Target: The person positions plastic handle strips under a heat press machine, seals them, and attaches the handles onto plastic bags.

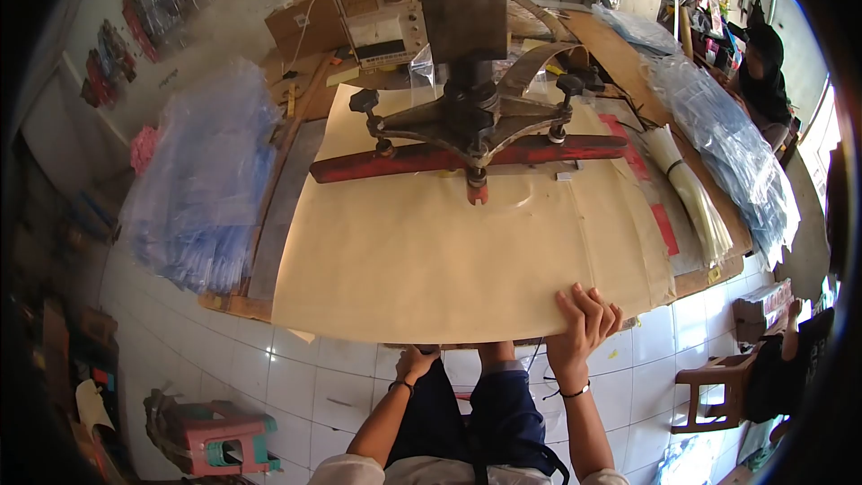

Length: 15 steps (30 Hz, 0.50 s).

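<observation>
A large tan sheet (431,251) covers most of the work table's top, its near edge reaching toward me. My right hand (588,314) rests on the sheet's near right corner, fingers bent and slightly apart; its thumb is hidden. Just below the near edge, above my thigh, my left hand (417,363) is closed; whatever it holds, if anything, is hidden. Over the sheet's far part stands a press head (471,112) with spread metal arms. These carry a long red-and-black bar (395,164) across the sheet.
Stacked clear plastic sheets (202,180) lie left, more plastic (727,144) right. A bundle of pale strips (687,193) sits on the table's right side. Behind is a control box (377,13). Stools (224,440) stand on the tiled floor. Another person (763,72) is at far right.
</observation>
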### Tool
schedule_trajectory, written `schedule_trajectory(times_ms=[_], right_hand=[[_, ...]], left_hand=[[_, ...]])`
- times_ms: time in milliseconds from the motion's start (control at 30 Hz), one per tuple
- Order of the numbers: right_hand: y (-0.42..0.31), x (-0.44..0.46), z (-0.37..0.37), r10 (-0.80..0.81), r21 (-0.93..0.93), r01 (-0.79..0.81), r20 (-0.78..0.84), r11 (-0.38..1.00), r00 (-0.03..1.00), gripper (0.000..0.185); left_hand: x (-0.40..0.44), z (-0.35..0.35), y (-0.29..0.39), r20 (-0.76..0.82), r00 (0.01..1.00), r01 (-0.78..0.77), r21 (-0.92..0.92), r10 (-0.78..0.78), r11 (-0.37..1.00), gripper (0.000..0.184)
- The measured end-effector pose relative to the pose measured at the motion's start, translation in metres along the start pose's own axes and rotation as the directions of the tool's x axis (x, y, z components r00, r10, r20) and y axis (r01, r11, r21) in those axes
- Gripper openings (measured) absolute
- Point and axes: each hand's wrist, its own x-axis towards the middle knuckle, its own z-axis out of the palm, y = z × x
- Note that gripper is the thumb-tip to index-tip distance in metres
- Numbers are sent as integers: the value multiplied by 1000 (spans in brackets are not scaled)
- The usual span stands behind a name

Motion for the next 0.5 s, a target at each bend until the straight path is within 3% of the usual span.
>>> schedule_trajectory(times_ms=[200, 300, 333, 500], right_hand=[[-2, 3, -3, 8, 28, -8, 1, 1000, 1000, 38], [-5, 5, -4, 24, 54, -24, -7, 998, 1000, 38], [-5, 6, -4, 24, 56, -24, -7, 998, 1000, 39], [-6, 9, -9, 26, 93, -27, 5, 995, 1000, 38]], left_hand=[[9, 7, -12, -45, 999, -29, -23, 28, 999, 117], [13, 12, -18, -56, 995, -84, 12, 84, 996, 118], [11, 13, -16, -54, 998, -36, 46, 38, 998, 117], [4, 9, -13, -43, 991, -131, -58, 128, 990, 110]])
